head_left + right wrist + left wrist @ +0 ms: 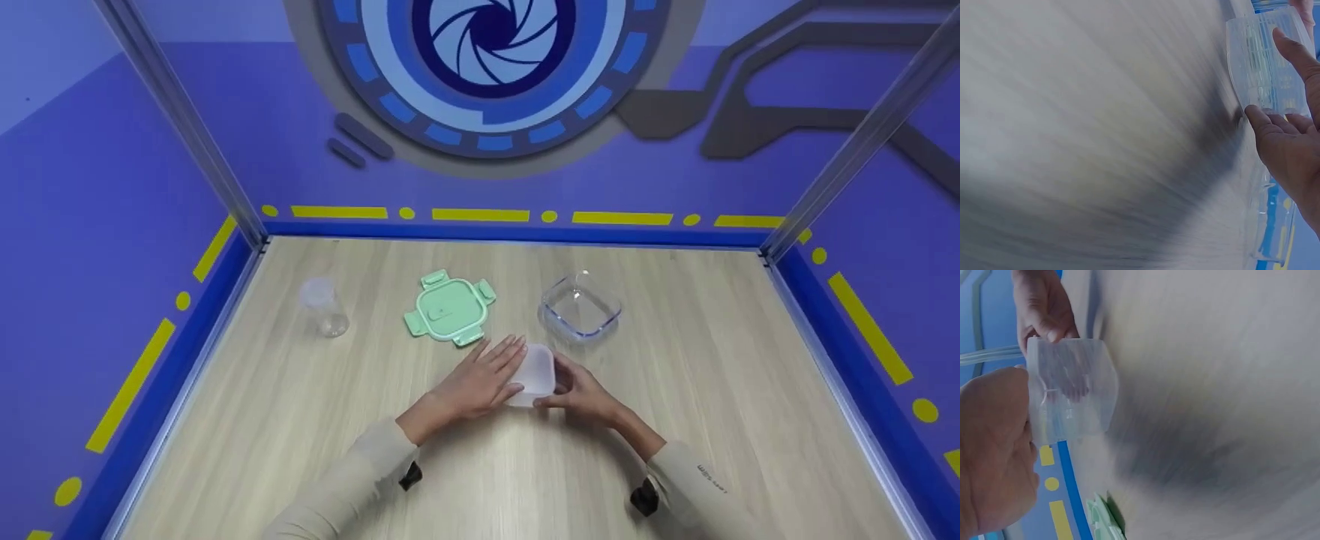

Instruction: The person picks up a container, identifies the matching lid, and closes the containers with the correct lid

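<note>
Between the two hands is a small translucent plastic container [538, 369] with a frosted white top. My left hand [480, 381] lies over its top and left side, fingers fairly straight. My right hand [583, 391] grips the right side, the thumb on the near side and the fingers farther round. In the left wrist view, the clear side walls of the container [1075, 394] show close to the table. Seen from the right wrist, my right thumb and fingers are spread around the container [1264, 64].
A green lid with clip flaps [452, 309] lies beyond my left hand. To its right stands a square clear glass dish [581, 307]. A clear jar with a whitish cap [324, 307] stands at the left. Blue panels [525, 187] border the wooden table [712, 390].
</note>
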Demonstrator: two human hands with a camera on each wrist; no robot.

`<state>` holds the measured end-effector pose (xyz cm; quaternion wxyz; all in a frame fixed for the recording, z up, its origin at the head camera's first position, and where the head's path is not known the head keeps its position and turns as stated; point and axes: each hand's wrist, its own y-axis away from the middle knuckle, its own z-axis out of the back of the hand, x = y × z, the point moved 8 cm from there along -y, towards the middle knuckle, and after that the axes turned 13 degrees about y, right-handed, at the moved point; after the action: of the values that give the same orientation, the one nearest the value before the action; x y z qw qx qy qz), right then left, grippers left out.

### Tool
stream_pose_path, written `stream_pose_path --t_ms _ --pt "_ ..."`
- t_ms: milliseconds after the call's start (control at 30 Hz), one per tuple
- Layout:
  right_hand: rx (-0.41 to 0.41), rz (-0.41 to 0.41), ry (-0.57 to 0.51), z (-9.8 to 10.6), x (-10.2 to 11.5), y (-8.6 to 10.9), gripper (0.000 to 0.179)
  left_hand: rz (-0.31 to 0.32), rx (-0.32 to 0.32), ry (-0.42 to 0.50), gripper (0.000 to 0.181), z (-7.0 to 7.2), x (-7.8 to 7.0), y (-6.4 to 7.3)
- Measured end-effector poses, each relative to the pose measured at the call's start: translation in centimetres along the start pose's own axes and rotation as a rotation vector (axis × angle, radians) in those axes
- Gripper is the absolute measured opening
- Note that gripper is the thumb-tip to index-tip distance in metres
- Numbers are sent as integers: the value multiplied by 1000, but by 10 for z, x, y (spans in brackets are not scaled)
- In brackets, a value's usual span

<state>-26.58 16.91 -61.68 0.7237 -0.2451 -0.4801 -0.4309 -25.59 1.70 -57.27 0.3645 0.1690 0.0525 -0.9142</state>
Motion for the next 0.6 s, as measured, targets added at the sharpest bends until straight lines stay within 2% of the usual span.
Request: stream_pose_path --t_ms 100,233,433,500,600 --pt "0 7 9 0 0 0 95 -3 -30 -17 63 -3 1 0" --pt "5 4 29 -2 -1 0 93 -7 -38 -42 62 -7 1 3" --pt "16 -1 29 2 -1 -1 92 -93 -72 -232 60 -3 -4 -2" --pt "21 5 26 2 -1 -2 93 -124 -53 -264 60 -3 -6 -6" --pt "28 21 23 2 0 -3 95 -143 6 -219 59 -5 -7 -10"
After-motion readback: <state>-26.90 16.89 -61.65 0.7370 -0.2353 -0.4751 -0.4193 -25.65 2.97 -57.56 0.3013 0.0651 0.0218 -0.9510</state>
